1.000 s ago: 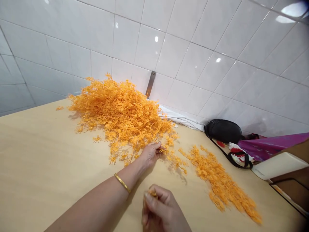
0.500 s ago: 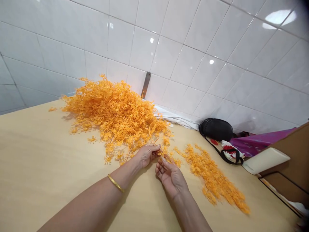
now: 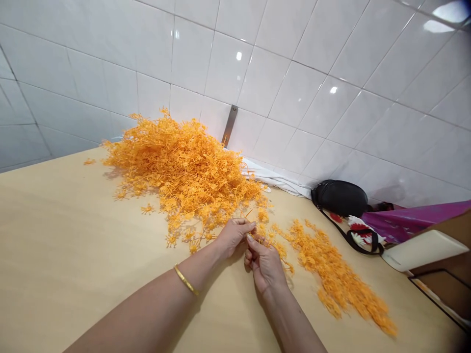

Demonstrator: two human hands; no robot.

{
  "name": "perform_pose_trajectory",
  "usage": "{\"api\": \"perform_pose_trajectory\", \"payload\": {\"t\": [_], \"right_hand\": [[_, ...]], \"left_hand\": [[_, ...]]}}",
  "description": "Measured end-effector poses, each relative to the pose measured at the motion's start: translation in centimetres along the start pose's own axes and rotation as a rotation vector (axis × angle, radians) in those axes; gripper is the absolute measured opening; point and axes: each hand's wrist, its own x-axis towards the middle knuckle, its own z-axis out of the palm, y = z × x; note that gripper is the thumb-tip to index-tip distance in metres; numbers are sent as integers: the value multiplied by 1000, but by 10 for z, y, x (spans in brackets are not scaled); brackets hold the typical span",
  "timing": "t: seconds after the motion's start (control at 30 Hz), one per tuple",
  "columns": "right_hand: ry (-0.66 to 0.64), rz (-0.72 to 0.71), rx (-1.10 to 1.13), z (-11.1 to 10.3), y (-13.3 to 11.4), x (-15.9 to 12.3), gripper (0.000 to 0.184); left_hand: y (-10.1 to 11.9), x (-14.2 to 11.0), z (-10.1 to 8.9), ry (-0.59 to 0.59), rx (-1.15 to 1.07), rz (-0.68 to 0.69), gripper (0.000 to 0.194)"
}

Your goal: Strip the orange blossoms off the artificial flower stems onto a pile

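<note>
Our left hand point(image 3: 234, 238) and right hand point(image 3: 265, 264) pinch an orange artificial-flower sprig point(image 3: 281, 251). Tugging hard could snag it in the tangled heap point(image 3: 184, 169) toward the far edge of the table point(image 3: 73, 245).

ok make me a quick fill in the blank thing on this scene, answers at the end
1. The bangle is worn on the person's ____ arm.
2. The fingers of the left hand and right hand meet at a sprig coloured ____.
3. As the camera sees it, the smaller pile lies to the ____ of both hands.
4. The bag by the tiled wall is coloured ____.

Missing words: left; orange; right; black
</note>
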Motion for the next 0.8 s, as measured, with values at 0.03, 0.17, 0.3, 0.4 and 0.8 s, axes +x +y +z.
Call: {"api": "perform_pose_trajectory", "payload": {"t": [0.03,0.17,0.3,0.4,0.8], "right_hand": [[0,-9,-4,0,0,0,26],[10,-74,-2,1,1,1,25],[-31,-162,-18,5,6,-1,28],[-62,-185,-22,7,9,0,33],[-303,135,-213,16,19,-56,26]], "left_hand": [[1,0,-1,-13,-11,-8,16],[5,2,-5,-127,14,-90,13],[9,1,-7,-140,42,-167,15],[10,-1,-6,-113,69,-190,17],[4,11,2,264,-15,97,22]]}}
